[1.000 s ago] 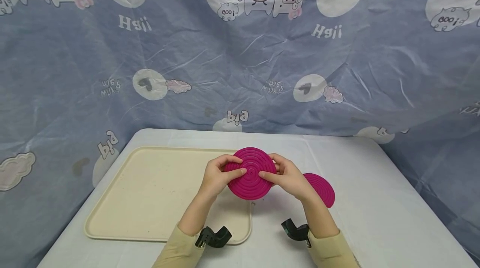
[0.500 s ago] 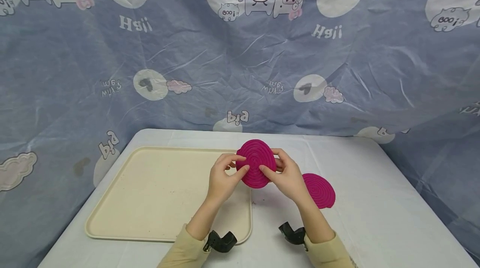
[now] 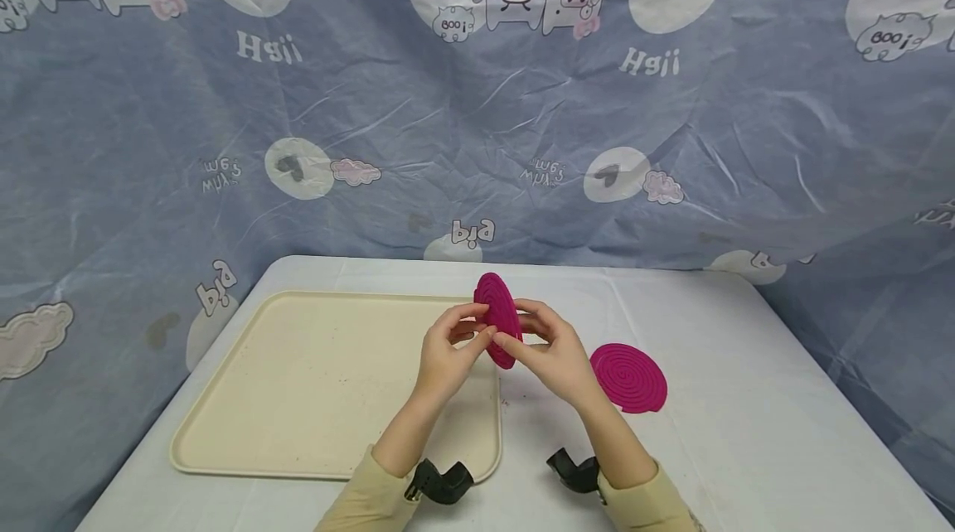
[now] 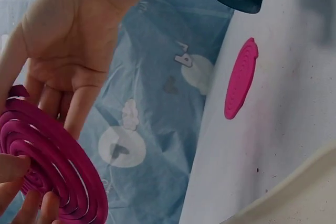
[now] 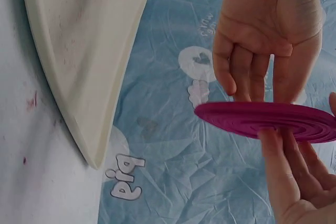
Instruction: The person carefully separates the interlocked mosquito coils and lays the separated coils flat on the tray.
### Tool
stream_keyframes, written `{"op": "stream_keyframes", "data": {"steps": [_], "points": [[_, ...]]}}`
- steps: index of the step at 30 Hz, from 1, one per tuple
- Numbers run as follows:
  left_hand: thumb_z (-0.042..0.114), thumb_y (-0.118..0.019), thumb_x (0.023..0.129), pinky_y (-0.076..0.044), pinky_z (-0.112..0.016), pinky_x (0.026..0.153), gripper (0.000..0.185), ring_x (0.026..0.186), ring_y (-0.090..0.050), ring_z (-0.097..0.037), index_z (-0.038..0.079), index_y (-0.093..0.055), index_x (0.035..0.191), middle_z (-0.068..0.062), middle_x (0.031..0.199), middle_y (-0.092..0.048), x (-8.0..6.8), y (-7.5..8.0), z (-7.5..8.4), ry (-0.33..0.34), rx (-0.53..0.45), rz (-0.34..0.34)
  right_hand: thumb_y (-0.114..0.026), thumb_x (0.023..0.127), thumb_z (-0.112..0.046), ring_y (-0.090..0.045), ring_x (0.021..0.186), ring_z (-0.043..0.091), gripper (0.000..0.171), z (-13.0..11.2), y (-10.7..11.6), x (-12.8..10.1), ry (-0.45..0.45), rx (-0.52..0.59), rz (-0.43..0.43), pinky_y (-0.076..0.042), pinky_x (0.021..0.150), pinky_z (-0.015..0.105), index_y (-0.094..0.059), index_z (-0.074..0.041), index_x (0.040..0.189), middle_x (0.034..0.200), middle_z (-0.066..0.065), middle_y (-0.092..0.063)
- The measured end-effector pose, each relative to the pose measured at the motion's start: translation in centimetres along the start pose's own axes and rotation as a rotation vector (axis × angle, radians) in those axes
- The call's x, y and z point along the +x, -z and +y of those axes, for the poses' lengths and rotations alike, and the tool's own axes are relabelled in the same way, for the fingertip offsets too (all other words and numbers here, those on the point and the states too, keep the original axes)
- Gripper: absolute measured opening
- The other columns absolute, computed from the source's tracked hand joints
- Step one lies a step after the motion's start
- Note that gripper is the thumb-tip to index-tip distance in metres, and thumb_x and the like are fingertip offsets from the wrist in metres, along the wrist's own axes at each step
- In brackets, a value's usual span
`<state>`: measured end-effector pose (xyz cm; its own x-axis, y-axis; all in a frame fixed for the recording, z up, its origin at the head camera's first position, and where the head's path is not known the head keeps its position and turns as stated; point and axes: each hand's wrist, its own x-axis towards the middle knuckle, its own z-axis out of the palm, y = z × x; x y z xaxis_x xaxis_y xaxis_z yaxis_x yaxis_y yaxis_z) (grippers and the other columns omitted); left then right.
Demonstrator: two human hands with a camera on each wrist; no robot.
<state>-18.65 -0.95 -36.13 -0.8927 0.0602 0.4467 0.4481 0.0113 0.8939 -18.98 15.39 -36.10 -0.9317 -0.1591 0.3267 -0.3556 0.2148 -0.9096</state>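
A magenta spiral disc (image 3: 498, 318), coiled like a round coaster, is held on edge above the tray's right end. My left hand (image 3: 446, 358) pinches its left side between thumb and fingers. On the other side, the thumb and fingers of my right hand (image 3: 554, 356) grip it as well, both thumbs meeting near its lower front. In the left wrist view, thin gaps show between turns of the held disc (image 4: 63, 166). The right wrist view has the disc (image 5: 241, 116) nearly edge-on, between the left hand (image 5: 257, 35) and the right hand (image 5: 294, 182).
A second magenta spiral disc (image 3: 630, 379) lies flat on the white table (image 3: 746, 432), right of the hands. The cream tray (image 3: 336, 383) covers the table's left part. Behind hangs a blue printed cloth (image 3: 448, 118). Black wrist cameras (image 3: 442, 482) stick out between the forearms.
The held disc has been raised slightly and turned from facing the head camera to nearly edge-on. The left hand moved a little right, the right hand left, uncovering more of the second disc.
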Motion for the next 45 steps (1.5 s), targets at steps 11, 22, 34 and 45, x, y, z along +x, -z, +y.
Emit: {"op": "stream_keyframes", "data": {"steps": [11,22,34,45], "points": [[-0.003,-0.066,0.084,-0.054,-0.026,0.078,0.023,0.091,-0.064,-0.037,-0.009,-0.064,0.107,-0.022,0.107,-0.063,0.3,0.4,-0.1,0.119,-0.119,-0.001,-0.047,0.099,-0.021,-0.057,0.111,0.023,0.036,0.7,-0.3,0.3,0.017,0.181,-0.106,-0.05,0.089,0.036,-0.055,0.003,0.124,0.121,0.019,-0.057],[-0.002,-0.064,0.086,-0.053,-0.024,0.077,0.018,0.087,-0.066,-0.032,-0.009,-0.067,0.102,-0.022,0.101,-0.066,0.2,0.2,0.0,0.129,-0.075,0.021,-0.065,0.088,-0.005,-0.063,0.098,0.019,0.032,1.2,-0.5,0.3,0.02,0.19,-0.024,-0.054,0.081,0.033,-0.061,0.002,0.118,0.115,0.018,-0.061],[0.003,-0.065,0.087,-0.053,-0.027,0.081,0.024,0.086,-0.067,-0.021,-0.005,-0.065,0.11,-0.017,0.108,-0.065,0.5,0.3,-2.4,0.147,-0.142,-0.022,-0.068,0.086,-0.011,-0.062,0.101,0.016,0.034,1.1,-0.5,0.1,0.036,0.087,-0.006,-0.053,0.082,0.031,-0.064,-0.006,0.119,0.118,0.008,-0.063],[0.004,-0.064,0.088,-0.051,-0.024,0.082,0.024,0.09,-0.063,-0.024,-0.004,-0.065,0.111,-0.016,0.11,-0.064,0.3,0.3,-0.5,0.157,-0.118,-0.015,-0.065,0.087,-0.004,-0.06,0.105,0.02,0.037,1.1,-0.4,0.1,0.079,0.169,-0.035,-0.053,0.084,0.033,-0.059,-0.002,0.124,0.121,0.012,-0.059]]}}
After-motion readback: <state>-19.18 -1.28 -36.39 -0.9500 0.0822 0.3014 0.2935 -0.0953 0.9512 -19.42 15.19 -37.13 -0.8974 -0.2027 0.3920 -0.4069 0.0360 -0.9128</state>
